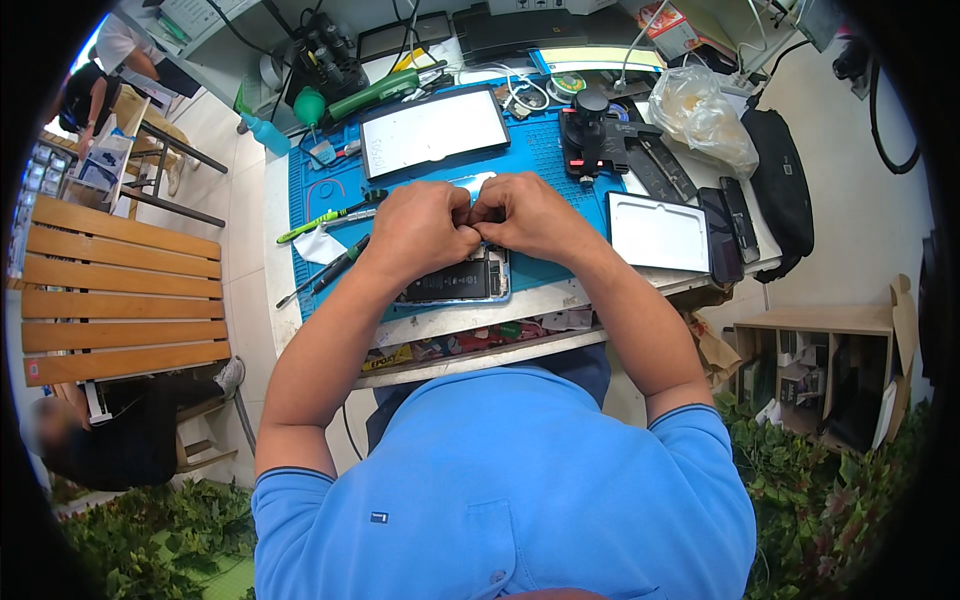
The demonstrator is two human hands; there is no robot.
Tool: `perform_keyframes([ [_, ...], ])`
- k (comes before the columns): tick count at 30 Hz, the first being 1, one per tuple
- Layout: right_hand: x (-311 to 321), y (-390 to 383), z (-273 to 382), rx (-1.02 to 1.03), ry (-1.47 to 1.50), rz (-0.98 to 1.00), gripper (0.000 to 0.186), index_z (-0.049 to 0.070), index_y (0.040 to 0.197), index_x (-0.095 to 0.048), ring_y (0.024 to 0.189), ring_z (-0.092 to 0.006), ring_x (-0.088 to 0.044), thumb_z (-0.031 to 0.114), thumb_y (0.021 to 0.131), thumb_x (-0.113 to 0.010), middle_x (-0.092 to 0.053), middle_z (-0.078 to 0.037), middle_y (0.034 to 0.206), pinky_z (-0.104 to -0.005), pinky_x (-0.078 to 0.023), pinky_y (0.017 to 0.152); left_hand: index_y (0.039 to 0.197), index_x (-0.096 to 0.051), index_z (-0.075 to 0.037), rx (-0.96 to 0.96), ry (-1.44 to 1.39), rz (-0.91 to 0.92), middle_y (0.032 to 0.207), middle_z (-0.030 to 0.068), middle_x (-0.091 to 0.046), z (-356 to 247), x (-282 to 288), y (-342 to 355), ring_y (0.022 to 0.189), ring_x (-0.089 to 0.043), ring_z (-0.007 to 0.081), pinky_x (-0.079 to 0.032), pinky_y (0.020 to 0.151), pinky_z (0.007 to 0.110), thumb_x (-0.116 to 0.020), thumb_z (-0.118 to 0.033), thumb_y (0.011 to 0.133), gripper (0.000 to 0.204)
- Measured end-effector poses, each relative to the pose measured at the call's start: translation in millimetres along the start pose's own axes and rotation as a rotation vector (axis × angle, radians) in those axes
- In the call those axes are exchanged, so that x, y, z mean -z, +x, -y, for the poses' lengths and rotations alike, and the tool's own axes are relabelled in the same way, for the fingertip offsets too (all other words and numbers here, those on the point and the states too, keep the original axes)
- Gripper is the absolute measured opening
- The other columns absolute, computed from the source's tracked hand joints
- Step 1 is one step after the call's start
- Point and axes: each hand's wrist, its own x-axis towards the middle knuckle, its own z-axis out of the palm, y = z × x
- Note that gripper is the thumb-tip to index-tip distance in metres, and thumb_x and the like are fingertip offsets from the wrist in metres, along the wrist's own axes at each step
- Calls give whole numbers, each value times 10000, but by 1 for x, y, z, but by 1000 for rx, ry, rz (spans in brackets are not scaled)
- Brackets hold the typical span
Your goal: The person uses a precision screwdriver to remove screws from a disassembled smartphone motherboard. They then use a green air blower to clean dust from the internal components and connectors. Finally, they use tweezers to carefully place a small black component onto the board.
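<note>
My left hand (pixel 420 225) and my right hand (pixel 532 212) meet over the far end of an opened smartphone (pixel 503 283). Its back part lies on the blue work mat (pixel 550 262), and a black battery (pixel 450 282) shows inside. Both hands are closed, thumbs and forefingers pinched close together; whatever is between the fingertips is too small or hidden. Just beyond the knuckles, a shiny pale piece (pixel 476 184) lies partly covered. To the left of my left hand rest a green-handled screwdriver (pixel 318 226), a dark-handled one (pixel 345 262) and a white cloth (pixel 320 246).
A white magnetic tray (pixel 436 134) sits behind my hands, a second white tray (pixel 657 232) to the right. Beyond stand a black clamp-like device (pixel 592 140), a green tool (pixel 375 95) and a plastic bag (pixel 700 112). A black pouch (pixel 780 185) lies at the right edge. Another person sits at left.
</note>
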Motion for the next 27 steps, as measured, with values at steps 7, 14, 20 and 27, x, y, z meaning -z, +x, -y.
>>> perform_keyframes([
  [7, 0, 0, -1, -3, -18, 4, 129, -15, 935, -824, 868, -300, -756, 82, 850, -836, -781, -140, 917, -414, -601, 792, 852, -810, -63, 24, -94, -36, 789, 118, -787, 7, 7, -4, 728, -763, 285, -599, 709, 397, -801, -227, 769, 183],
  [14, 6, -2, 7, -39, 11, 51, 215, -4, 1057, -801, 891, -239, -742, 53, 860, -865, -771, -118, 978, -384, -599, 802, 849, -743, 3, 12, -270, -230, 696, 23, -683, 34, 40, -30, 647, -608, 78, -486, 619, 271, -773, -159, 861, 165],
  [20, 7, -5, 7, -23, 0, 16, 342, -2, 1183, -785, 924, -240, -739, 30, 855, -876, -755, -131, 1045, -386, -599, 822, 808, -690, 22, 143, -281, -372, 628, 1, -587, 70, 80, -107, 607, -517, 62, -383, 554, 273, -726, -87, 911, 154],
  [27, 7, -4, 5, 80, -172, 40, 309, 7, 1193, -796, 1004, -296, -725, 76, 895, -845, -722, -122, 1086, -420, -594, 875, 1147, -715, -29, 268, -419, -46, 881, -18, -590, 83, 79, -190, 590, -381, 27, -339, 553, 237, -834, -77, 785, 384],
])
